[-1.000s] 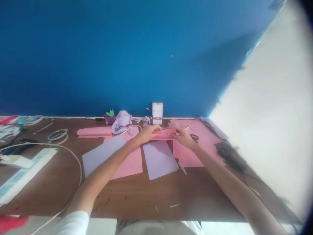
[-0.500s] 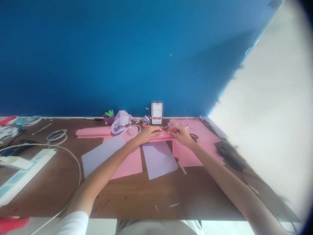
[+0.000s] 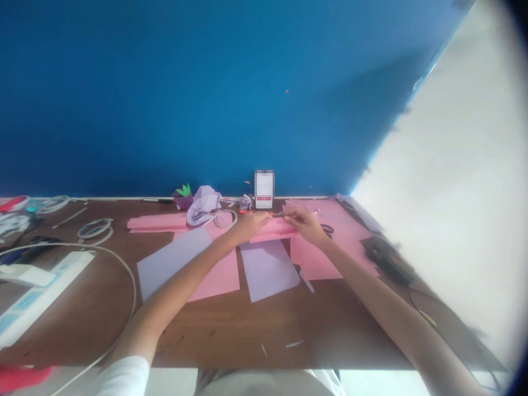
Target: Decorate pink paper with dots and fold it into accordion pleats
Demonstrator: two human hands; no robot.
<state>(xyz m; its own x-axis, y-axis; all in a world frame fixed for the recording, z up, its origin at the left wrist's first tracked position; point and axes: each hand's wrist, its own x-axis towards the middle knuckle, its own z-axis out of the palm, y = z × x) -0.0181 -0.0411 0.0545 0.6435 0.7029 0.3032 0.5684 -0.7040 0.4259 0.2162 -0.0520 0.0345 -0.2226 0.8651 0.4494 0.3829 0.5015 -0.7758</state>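
Both my hands rest on a folded pink paper strip (image 3: 274,232) near the back of the brown table (image 3: 231,324). My left hand (image 3: 252,224) presses on its left part with fingers closed over it. At the strip's right end, my right hand (image 3: 304,224) pinches the upper edge. Under and around the strip lie pink sheets (image 3: 216,278) and lilac sheets (image 3: 269,268). A pair of scissors (image 3: 329,230) lies just right of my right hand.
A phone (image 3: 264,190) stands against the blue wall. Left of it are a crumpled lilac paper (image 3: 204,205), a purple paper pot (image 3: 183,197) and tape rings (image 3: 225,218). A white power strip (image 3: 39,289) with cable lies at the left, a black device (image 3: 385,258) at the right.
My right hand has slid slightly left along the strip's upper edge. My left hand stays in place on the strip.
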